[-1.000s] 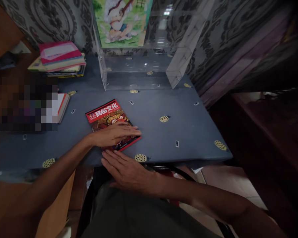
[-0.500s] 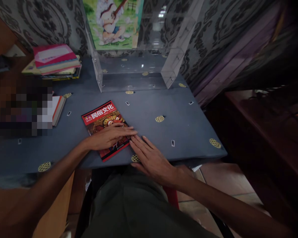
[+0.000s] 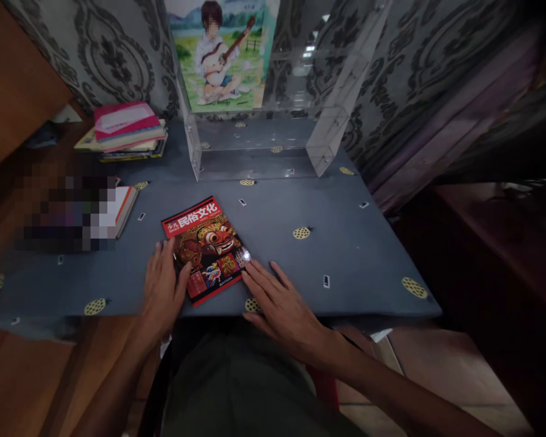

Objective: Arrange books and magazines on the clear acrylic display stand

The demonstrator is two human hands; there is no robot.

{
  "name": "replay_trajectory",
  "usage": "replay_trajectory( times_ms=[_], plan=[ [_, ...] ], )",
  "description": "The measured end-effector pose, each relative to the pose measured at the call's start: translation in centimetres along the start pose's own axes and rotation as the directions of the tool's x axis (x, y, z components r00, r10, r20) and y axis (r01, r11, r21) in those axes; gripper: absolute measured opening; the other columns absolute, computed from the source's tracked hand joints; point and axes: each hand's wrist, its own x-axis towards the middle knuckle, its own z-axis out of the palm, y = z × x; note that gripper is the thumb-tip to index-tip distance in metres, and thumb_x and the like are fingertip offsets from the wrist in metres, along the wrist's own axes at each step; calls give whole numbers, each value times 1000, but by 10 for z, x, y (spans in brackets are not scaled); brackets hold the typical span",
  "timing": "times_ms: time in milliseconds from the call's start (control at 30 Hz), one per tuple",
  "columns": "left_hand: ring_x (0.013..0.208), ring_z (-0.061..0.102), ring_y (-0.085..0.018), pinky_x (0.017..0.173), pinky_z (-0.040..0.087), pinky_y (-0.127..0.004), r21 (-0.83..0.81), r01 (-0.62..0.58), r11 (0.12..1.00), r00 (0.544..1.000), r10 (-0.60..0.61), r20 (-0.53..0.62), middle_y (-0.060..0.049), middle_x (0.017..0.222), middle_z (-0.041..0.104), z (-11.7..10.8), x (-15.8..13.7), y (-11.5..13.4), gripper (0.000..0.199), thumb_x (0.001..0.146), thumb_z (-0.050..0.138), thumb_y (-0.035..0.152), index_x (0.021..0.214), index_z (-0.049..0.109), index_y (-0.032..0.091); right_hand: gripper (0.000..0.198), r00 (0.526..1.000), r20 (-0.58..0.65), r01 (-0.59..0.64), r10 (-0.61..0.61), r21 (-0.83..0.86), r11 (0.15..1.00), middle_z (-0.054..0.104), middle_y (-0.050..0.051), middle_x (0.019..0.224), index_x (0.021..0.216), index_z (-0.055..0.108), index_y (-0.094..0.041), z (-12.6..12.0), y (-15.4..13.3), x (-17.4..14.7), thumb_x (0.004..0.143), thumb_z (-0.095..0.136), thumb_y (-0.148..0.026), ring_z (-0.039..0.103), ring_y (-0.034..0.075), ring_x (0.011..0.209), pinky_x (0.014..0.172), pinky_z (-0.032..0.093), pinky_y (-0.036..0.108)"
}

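Note:
A red and black book [image 3: 216, 240] with white Chinese characters and a carved mask on its cover lies shut and slightly turned near the table's front edge. My left hand [image 3: 162, 285] rests at the book's left edge, thumb apart from the fingers and touching or just over the cover. On the other side, my right hand [image 3: 282, 303] lies flat with its fingers stretched out, the fingertips at the book's lower right edge. Neither hand grips the book.
A clear acrylic rack [image 3: 321, 145] stands at the back, holding a green picture book [image 3: 230, 67]. Several stacked books [image 3: 127, 130] sit at the back left. Another book [image 3: 126, 209] lies left, partly blurred out. The blue tablecloth [image 3: 273, 206] has pineapple prints.
My left hand has moved left off the cover to the book's left edge, uncovering the mask picture. My right hand stays at the right edge. The whole view has shifted a little.

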Motion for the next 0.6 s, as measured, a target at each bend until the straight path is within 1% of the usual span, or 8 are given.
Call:
replay_trajectory(
  times_ms=[67, 133, 233, 333, 433, 500, 533, 600],
  plan=[
    [149, 34, -34, 122, 26, -60, -86, 23, 996, 1000, -23, 1, -18, 157, 42, -1, 0, 6, 64, 98, 46, 51, 153, 34, 21, 53, 1000, -18, 0, 0, 12, 1000, 51, 19, 151, 147, 44, -7, 0, 2, 2, 100, 52, -30, 40, 29, 146, 117, 39, 58],
    [145, 41, -32, 120, 31, -56, -216, 79, 973, 997, -83, -10, -17, 154, 46, -3, 5, 11, 64, 96, 50, 51, 152, 35, 22, 50, 999, -38, 13, -12, 29, 999, 56, 17, 146, 146, 47, -9, 0, 5, 5, 100, 52, -29, 46, 28, 143, 116, 41, 57],
    [139, 49, -30, 117, 38, -52, -447, 206, 871, 972, -236, -12, -17, 145, 55, -9, 13, 15, 66, 92, 59, 50, 148, 38, 21, 47, 997, -67, 27, -23, 56, 998, 62, 15, 141, 144, 50, -12, -4, 9, 10, 100, 52, -27, 53, 26, 137, 115, 42, 56],
    [131, 57, -26, 109, 46, -42, -677, 295, 674, 923, -385, 18, -14, 139, 60, -11, 19, 19, 65, 85, 71, 45, 140, 45, 23, 43, 995, -99, 29, -21, 78, 997, 67, 14, 134, 141, 55, -14, -7, 11, 14, 99, 53, -26, 59, 26, 130, 114, 44, 56],
    [110, 68, -21, 90, 55, -30, -836, 336, 434, 864, -496, 90, -9, 126, 67, -7, 26, 21, 60, 77, 80, 37, 129, 54, 23, 38, 991, -128, 47, -34, 101, 994, 70, 13, 129, 136, 59, -17, -10, 13, 17, 100, 52, -25, 64, 26, 123, 112, 46, 57],
    [93, 71, -18, 79, 57, -27, -883, 361, 301, 839, -519, 166, -7, 111, 72, -3, 31, 22, 52, 74, 82, 33, 119, 60, 21, 35, 990, -136, 55, -40, 107, 993, 71, 12, 126, 134, 60, -18, -13, 15, 20, 101, 49, -24, 65, 26, 118, 111, 46, 57],
    [87, 71, -17, 76, 57, -26, -894, 372, 250, 834, -513, 203, -6, 104, 74, -1, 33, 23, 48, 73, 83, 32, 114, 62, 20, 34, 990, -136, 54, -40, 103, 993, 72, 11, 124, 133, 61, -18, -14, 15, 22, 102, 48, -24, 66, 25, 115, 111, 46, 56],
    [81, 71, -16, 74, 57, -26, -899, 399, 183, 827, -494, 266, -4, 97, 75, 2, 37, 24, 41, 71, 83, 28, 106, 65, 18, 31, 993, -117, 43, -34, 73, 996, 74, 10, 115, 129, 62, -18, -17, 16, 30, 102, 48, -24, 68, 24, 106, 109, 47, 54]
  ],
)
